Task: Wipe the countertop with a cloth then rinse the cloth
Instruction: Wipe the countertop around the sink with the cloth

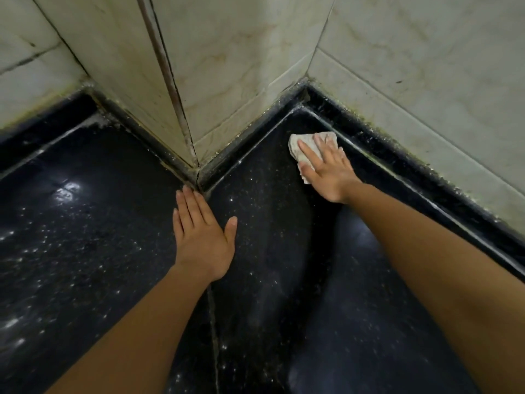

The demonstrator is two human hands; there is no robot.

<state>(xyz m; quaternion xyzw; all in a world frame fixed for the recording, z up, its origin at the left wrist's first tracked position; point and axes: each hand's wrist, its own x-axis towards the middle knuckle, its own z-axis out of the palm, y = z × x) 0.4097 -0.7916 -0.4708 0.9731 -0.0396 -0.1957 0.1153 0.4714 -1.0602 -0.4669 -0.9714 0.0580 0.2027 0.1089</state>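
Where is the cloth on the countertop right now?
In the head view, the cloth lies right of centre on the black countertop, under the right hand and its straight fingers, near the tiled wall corner.

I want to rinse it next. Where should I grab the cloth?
Probably pinch the cloth by its crumpled far-left edge, coming from above on the bare countertop side. The right hand presses flat over the rest, and the raised ledge crowds its right.

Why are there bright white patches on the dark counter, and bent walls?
Head view: glare reflected off the glossy countertop, left of the left hand; the wide-angle lens bows the tiled walls; the right hand and cloth look sharp.
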